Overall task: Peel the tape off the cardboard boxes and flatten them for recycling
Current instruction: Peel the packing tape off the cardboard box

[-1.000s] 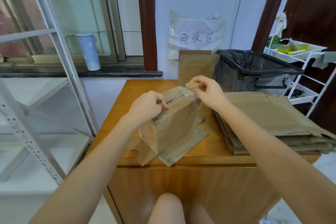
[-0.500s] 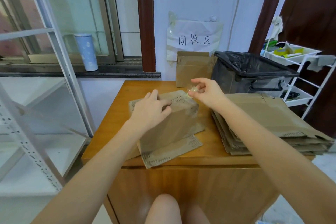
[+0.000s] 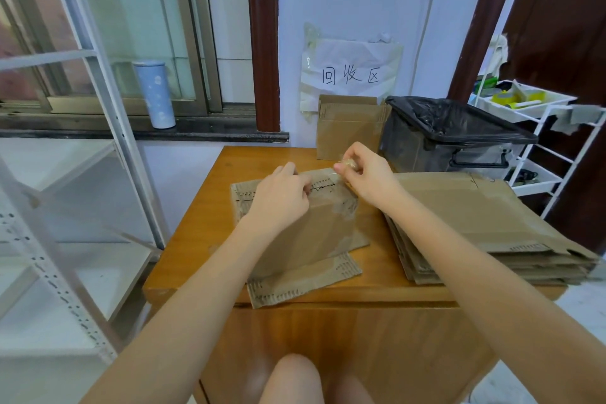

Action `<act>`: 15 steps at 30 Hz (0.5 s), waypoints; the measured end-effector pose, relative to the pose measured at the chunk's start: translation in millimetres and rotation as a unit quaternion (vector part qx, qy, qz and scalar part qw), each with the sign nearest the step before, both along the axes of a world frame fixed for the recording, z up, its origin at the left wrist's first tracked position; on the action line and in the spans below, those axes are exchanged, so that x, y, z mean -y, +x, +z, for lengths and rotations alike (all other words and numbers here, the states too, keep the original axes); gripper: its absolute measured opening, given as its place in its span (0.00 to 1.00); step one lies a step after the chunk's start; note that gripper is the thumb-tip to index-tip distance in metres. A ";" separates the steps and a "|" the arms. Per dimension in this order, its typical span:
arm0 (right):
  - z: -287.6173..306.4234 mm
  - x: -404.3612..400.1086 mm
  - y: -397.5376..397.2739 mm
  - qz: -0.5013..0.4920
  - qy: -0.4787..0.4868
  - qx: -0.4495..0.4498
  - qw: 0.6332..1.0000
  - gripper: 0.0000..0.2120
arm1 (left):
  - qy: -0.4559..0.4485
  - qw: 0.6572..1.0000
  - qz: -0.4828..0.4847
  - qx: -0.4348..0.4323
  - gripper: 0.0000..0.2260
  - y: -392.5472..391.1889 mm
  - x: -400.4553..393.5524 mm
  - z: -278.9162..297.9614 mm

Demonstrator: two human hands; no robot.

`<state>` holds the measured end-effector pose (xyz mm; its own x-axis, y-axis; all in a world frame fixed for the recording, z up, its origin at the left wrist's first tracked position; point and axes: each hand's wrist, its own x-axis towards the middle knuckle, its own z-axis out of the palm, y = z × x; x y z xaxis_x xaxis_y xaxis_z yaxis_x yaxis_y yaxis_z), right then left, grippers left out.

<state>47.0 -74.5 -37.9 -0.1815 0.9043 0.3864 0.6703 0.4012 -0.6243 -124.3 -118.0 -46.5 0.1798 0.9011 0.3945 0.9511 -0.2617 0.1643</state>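
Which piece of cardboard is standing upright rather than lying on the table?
The folded cardboard leaning against the wall beside the black-lined bin. The box under the hands and the flattened stack on the right both lie on the table.

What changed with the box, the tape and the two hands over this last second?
The brown cardboard box went from propped upright to pressed down flatter on the wooden table under the left hand. The right hand kept pinching the clear crumpled tape. The flattened cardboard stack and black-lined bin stayed put.

The left hand (image 3: 278,197) covers part of the box (image 3: 311,233); its fingertips are hidden.
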 end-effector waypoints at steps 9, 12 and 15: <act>-2.9 -0.6 -7.8 0.016 0.010 0.081 0.997 0.10 | 0.020 1.000 -0.007 -0.016 0.12 -0.7 0.8 -2.0; -7.6 -2.7 -12.1 0.026 -0.010 0.102 0.994 0.10 | 0.016 1.000 -0.010 -0.018 0.12 -0.9 2.0 -1.1; -7.5 -4.0 -15.6 0.039 -0.049 0.100 0.993 0.16 | 0.014 1.000 -0.016 -0.018 0.13 -0.6 2.6 -1.1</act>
<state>31.4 -70.5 -45.5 -0.3163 0.9161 0.2464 0.7541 0.4004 -0.5206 -125.0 -120.6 -47.6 0.2234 0.8833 0.4121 0.9470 -0.2969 0.1230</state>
